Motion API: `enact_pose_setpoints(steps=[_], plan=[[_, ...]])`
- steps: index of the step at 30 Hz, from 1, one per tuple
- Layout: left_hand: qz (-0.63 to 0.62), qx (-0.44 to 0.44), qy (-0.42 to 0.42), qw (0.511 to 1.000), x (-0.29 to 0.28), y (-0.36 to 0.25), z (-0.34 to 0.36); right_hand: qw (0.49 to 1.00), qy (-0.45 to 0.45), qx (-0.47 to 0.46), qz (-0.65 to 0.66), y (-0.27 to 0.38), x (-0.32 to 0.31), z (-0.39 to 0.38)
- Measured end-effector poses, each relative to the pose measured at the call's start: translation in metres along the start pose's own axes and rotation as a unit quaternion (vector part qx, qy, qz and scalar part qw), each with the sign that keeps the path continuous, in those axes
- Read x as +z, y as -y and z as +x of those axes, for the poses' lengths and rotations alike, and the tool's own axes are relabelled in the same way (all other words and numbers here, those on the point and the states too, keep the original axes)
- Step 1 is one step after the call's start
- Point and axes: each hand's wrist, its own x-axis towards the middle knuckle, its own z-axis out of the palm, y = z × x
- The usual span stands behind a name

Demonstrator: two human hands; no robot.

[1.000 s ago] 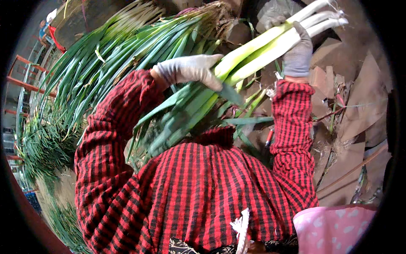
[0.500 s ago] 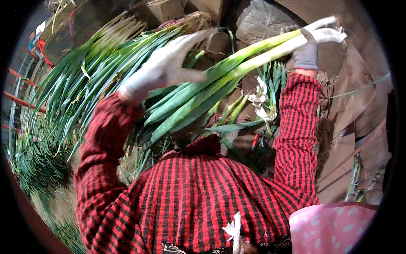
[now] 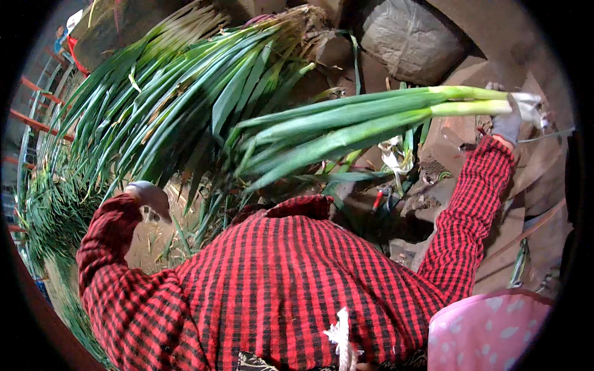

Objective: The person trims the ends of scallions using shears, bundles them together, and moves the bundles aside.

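Note:
My right hand (image 3: 506,125), in a grey glove, is closed around the pale stem ends of a few thick green onions (image 3: 352,120). Their roots stick out past it on the right, and the long green leaves stretch left in front of me. Low on the left, my left hand (image 3: 150,198), also gloved, is apart from those stalks, just below the leaf tips of a big green onion pile (image 3: 185,86). Its fingers bend downward and are blurred, so their grip does not show clearly.
A grey-white wrapped bundle (image 3: 411,40) lies at the back. Peeled pale skins (image 3: 396,154) and loose leaves lie before me. More thin greens (image 3: 52,216) heap at far left, beside red and metal bars (image 3: 43,120). A pink spotted cloth (image 3: 489,331) is at lower right.
My right hand has moved right and nearer with the green onions, which now lie more level. My left hand has swung down and left from above the leaves, its spread fingers now bent.

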Motion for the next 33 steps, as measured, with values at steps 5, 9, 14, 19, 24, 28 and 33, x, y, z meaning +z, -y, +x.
enact_pose_setpoints(steps=[5, 9, 14, 19, 24, 28, 33], plan=[[-0.453, 0.306, -0.437, 0.714, -0.107, -0.112, -0.056, 0.971, 0.117, -0.098, -0.184, -0.039, 0.046, 0.014], [-0.095, 0.353, -0.631, 0.685, -0.224, -0.221, -0.036, 0.962, 0.226, -0.084, -0.131, -0.087, 0.148, 0.007], [-0.333, 0.379, -0.387, 0.771, -0.272, -0.247, -0.013, 0.955, 0.275, 0.109, 0.031, -0.107, 0.212, -0.027], [-0.273, 0.168, -0.398, 0.859, -0.22, -0.214, -0.072, 0.956, 0.267, 0.121, -0.01, -0.186, 0.231, -0.11], [-0.319, 0.012, -0.341, 0.884, -0.161, -0.141, -0.152, 0.835, 0.465, 0.278, 0.099, -0.257, 0.175, -0.147], [-0.214, -0.097, -0.406, 0.883, -0.163, -0.062, -0.199, 0.859, 0.36, 0.365, 0.007, -0.314, 0.074, -0.12], [0.07, -0.285, -0.496, 0.817, -0.178, 0.085, -0.225, 0.881, 0.179, 0.422, -0.12, -0.35, 0.017, -0.147]])
